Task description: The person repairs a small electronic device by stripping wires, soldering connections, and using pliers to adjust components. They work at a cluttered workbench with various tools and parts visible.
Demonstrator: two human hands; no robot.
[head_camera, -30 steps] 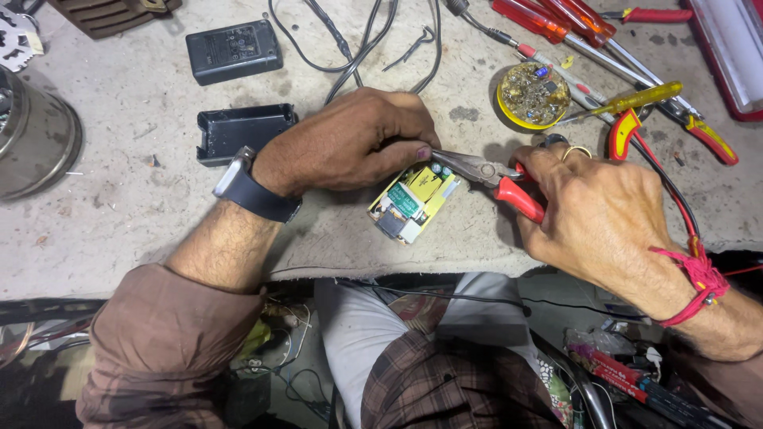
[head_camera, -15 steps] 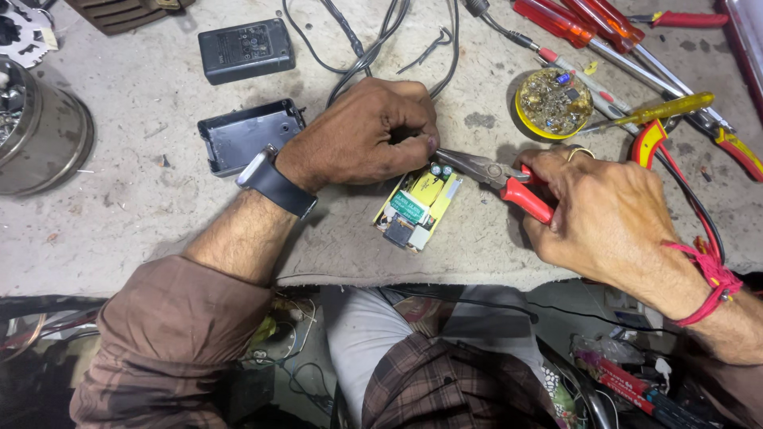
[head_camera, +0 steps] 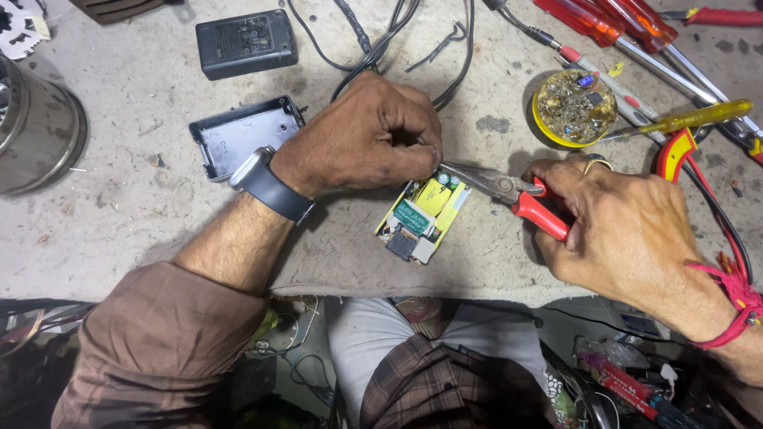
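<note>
The left hand is curled narrow, fingertips pinched together just above the top edge of the circuit board. What sits between the fingertips is too small to tell — prob. a wire end or component lead. The wrist carries a dark watch.

The right hand is closed round the red grips of the needle-nose pliers. The plier tips point left and meet the left fingertips at the board's upper corner; whether the tips are clamped on anything cannot be told.

Change vs. the two earlier views: very little. Both hands occupy the same positions rel. to the board, and the plier nose sits at the same corner. The board lies at the same angle on the worktop; the small shift in framing looks like head movement, not hand movement. Judged from this, the work at that corner is a sustained fine operation — hold and grip, no repositioning.

Board location: flat on the worktop near its front edge, between the two hands, yellow and green parts facing up.

Surroundings, outward:
- Open black case half, just left of the left wrist.
- Closed black adapter box, further back.
- Black cables behind the left hand.
- Round yellow lid of small parts, behind the pliers.
- Screwdrivers, red and yellow handles, at the back right.
- Metal can at the far left.
</note>
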